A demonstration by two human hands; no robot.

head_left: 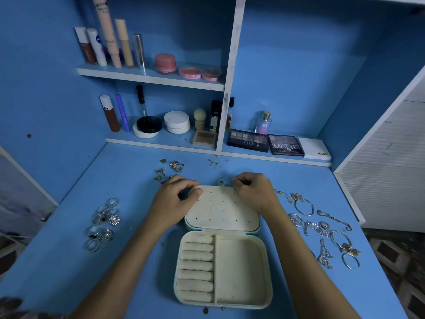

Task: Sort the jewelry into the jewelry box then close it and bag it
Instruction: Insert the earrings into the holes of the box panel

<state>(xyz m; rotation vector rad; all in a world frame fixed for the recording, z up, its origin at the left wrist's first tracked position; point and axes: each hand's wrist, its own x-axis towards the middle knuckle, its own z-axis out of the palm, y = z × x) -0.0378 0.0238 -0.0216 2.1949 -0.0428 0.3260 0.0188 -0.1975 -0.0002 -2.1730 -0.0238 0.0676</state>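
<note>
A pale jewelry box [239, 268] lies open flat on the blue desk, its base near me with ring rolls on the left and a bare compartment on the right. Its lid [220, 210], lined with a perforated cream panel, lies beyond the hinge. My left hand [174, 201] grips the lid's far left corner, thumb on the panel. My right hand [253, 192] pinches the lid's far right edge beside the snap tab [221, 182]. Silver rings [103, 224] lie at the left, necklaces and bracelets [322, 229] at the right, small brooches or earrings [171, 168] behind the box.
Tiny studs [213, 162] are scattered near the low shelf edge. Shelves behind hold cosmetics: tubes, compacts, a perfume bottle [264, 123] and eyeshadow palettes [266, 142]. A white louvred panel [391, 169] stands at the right. The desk's left edge drops off.
</note>
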